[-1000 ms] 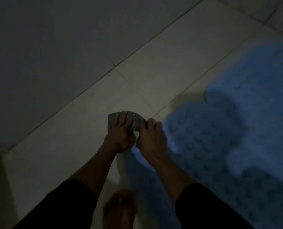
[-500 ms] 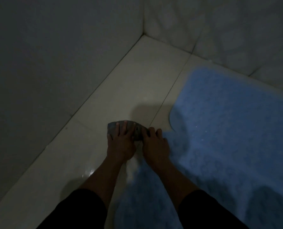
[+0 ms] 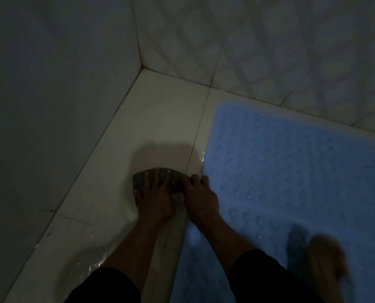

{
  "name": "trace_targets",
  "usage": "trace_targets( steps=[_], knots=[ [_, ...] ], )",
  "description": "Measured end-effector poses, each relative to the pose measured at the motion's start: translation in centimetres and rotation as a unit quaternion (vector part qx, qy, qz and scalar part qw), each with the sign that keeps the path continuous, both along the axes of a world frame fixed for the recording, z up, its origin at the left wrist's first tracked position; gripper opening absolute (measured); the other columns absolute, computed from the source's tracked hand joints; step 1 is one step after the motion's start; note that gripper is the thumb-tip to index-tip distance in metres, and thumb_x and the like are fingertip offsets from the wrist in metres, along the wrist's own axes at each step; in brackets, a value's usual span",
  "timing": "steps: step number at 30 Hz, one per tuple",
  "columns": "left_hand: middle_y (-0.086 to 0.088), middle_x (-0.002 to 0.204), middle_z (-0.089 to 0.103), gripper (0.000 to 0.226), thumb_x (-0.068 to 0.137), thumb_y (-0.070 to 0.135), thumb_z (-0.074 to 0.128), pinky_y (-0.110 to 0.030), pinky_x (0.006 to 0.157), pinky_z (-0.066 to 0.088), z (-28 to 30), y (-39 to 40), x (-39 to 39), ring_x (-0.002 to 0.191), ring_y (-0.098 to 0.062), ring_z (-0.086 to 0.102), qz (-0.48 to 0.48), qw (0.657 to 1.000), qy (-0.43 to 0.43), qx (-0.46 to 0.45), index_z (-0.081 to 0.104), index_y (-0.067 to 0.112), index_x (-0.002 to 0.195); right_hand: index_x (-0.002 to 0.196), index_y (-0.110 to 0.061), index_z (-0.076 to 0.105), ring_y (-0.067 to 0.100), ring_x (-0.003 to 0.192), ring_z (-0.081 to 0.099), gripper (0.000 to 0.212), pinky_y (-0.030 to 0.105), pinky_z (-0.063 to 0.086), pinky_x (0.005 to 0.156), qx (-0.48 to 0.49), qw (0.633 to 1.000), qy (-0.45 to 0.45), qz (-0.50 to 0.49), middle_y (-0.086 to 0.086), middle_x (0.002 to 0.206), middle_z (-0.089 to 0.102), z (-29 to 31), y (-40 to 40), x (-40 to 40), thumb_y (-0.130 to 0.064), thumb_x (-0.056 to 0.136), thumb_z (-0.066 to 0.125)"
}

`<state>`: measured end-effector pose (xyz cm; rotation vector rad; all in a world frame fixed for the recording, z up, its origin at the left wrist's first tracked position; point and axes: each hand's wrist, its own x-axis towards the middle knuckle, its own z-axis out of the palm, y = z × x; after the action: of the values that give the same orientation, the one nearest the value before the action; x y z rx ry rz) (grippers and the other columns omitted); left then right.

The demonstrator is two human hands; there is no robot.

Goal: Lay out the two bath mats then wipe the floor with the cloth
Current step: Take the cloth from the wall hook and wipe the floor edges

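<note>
A dark grey cloth (image 3: 141,179) lies on the pale tiled floor (image 3: 160,119), pressed flat under both hands. My left hand (image 3: 155,200) covers most of the cloth with its fingers spread. My right hand (image 3: 200,197) holds down the cloth's right end, right at the edge of a blue bath mat (image 3: 291,176). The mat lies flat on the floor, dotted with round bumps, and fills the right half of the view. Only one mat shows.
Tiled walls (image 3: 247,40) meet in a corner just beyond the cloth. The left wall (image 3: 51,106) runs along the floor strip. Wet glints (image 3: 94,262) shine on the floor near my left arm. A bare foot (image 3: 326,261), blurred, stands on the mat at lower right.
The view has swung towards the wall corner. Both hands with the cloth have slid along the floor strip beside the mat, closer to the corner. A foot now shows on the mat.
</note>
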<state>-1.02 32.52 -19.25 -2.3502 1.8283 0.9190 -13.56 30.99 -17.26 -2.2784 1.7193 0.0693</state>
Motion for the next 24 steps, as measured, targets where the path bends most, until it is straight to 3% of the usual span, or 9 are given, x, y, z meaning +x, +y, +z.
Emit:
trace_targets(
  steps=[3, 6, 10, 21, 24],
  knots=[
    [0.000, 0.166, -0.013, 0.078, 0.096, 0.030, 0.047, -0.067, 0.115, 0.005, 0.0, -1.8, 0.0, 0.151, -0.029, -0.017, -0.003, 1.000, -0.008, -0.003, -0.003, 0.038, 0.155, 0.115, -0.012, 0.062, 0.037, 0.100, 0.059, 0.037, 0.036, 0.051, 0.048, -0.010, 1.000, -0.014, 0.000, 0.012, 0.099, 0.062, -0.6, -1.9, -0.3, -0.011, 0.079, 0.069],
    [0.001, 0.166, -0.013, 0.076, 0.097, 0.028, 0.046, -0.067, 0.115, 0.004, -0.1, -4.1, -0.2, 0.151, -0.028, -0.017, 0.001, 1.000, -0.002, 0.003, -0.002, 0.038, 0.155, 0.131, -0.014, 0.052, 0.038, 0.114, 0.047, 0.039, 0.041, 0.049, 0.064, -0.002, 0.999, -0.036, -0.007, 0.014, 0.115, 0.055, -0.8, -4.1, -0.6, -0.011, 0.092, 0.051],
    [0.002, 0.166, -0.013, 0.076, 0.096, 0.029, 0.047, -0.067, 0.115, 0.002, -0.4, -7.0, -0.1, 0.151, -0.029, -0.018, -0.004, 1.000, -0.008, 0.007, -0.001, 0.039, 0.155, 0.139, -0.015, 0.045, 0.038, 0.121, 0.039, 0.046, 0.044, 0.047, 0.080, 0.031, 0.999, -0.040, -0.005, 0.015, 0.126, 0.046, -0.2, -7.5, -0.7, -0.010, 0.093, 0.047],
    [-0.001, 0.166, -0.007, 0.070, 0.098, 0.024, 0.047, -0.069, 0.116, 0.005, -1.2, -16.0, -1.2, 0.151, -0.031, -0.014, 0.011, 0.999, -0.017, -0.034, 0.009, 0.036, 0.156, 0.134, -0.012, 0.048, 0.041, 0.128, 0.032, 0.042, 0.047, 0.048, 0.084, 0.055, 0.997, -0.050, -0.012, 0.016, 0.133, 0.038, 0.0, -16.5, -1.7, -0.009, 0.092, 0.048],
    [0.002, 0.166, -0.005, 0.069, 0.097, 0.032, 0.047, -0.071, 0.112, 0.008, -2.0, -18.9, -1.5, 0.152, -0.029, -0.012, 0.010, 0.999, -0.027, -0.037, 0.011, 0.037, 0.155, 0.135, -0.015, 0.048, 0.042, 0.129, 0.030, 0.043, 0.047, 0.047, 0.085, 0.051, 0.998, -0.042, -0.007, 0.015, 0.137, 0.036, -0.3, -19.1, -2.2, -0.009, 0.093, 0.051]
  ],
)
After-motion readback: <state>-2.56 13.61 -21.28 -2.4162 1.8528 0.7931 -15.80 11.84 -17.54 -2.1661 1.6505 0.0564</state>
